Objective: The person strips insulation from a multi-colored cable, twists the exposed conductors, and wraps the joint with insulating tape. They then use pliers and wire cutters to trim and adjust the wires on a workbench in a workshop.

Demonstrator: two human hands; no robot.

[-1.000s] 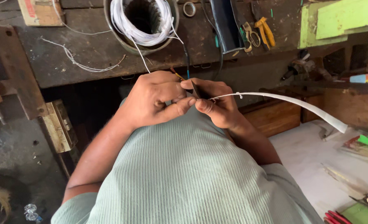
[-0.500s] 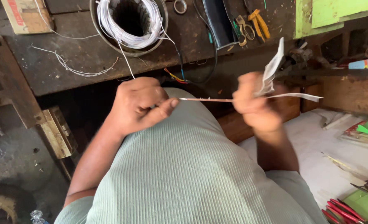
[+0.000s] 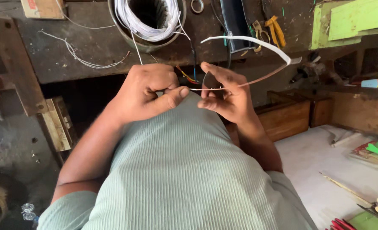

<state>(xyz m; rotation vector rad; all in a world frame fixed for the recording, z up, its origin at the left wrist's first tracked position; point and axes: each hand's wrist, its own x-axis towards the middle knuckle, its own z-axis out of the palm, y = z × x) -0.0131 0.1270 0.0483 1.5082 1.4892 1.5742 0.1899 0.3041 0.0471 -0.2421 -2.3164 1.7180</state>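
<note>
Nearest to the camera was the person's pale green ribbed shirt (image 3: 184, 170), and just above it the two bare hands met in the middle of the view. The left hand (image 3: 148, 91) was closed, with thumb and forefinger pinched on one end of a thin bare metal wire (image 3: 206, 89). The right hand (image 3: 225, 93) was also closed on the same wire, holding it together with the flat white plastic strip (image 3: 257, 42) that curved up and away to the right. Exactly how the wire passed under the right fingers was hard to see, because the hand covered it. The wire looked very light and springy, stiff enough to keep a straight line between the hands, but easy to kink; I think it was best held close to the ends with the fingertips. The strip seemed flexible and smooth, perhaps a little slippery. Behind the hands, on the dark worn wooden bench (image 3: 70, 51), stood a round metal can wound with a coil of white wire (image 3: 146, 19). Farther right lay yellow-handled pliers (image 3: 274, 30) and light green boards (image 3: 350, 21).
</note>
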